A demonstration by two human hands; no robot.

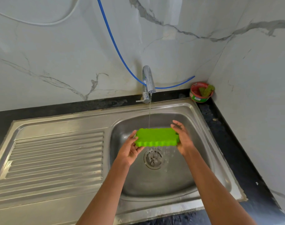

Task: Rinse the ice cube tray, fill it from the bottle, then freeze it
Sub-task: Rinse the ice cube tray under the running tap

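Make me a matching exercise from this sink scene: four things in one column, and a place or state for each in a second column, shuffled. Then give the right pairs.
Things:
1. green ice cube tray
2. tap
3. red tub
4. blue hose

Places or states:
A. hanging down the marble wall and passing behind the spout
B. running a thin stream of water
C. standing on the dark counter in the corner
D. held at its two ends over the sink basin, with water falling from it onto the drain

Pairs: 1-D, 2-B, 3-C, 4-A. The left hand and right hand hold the tray.
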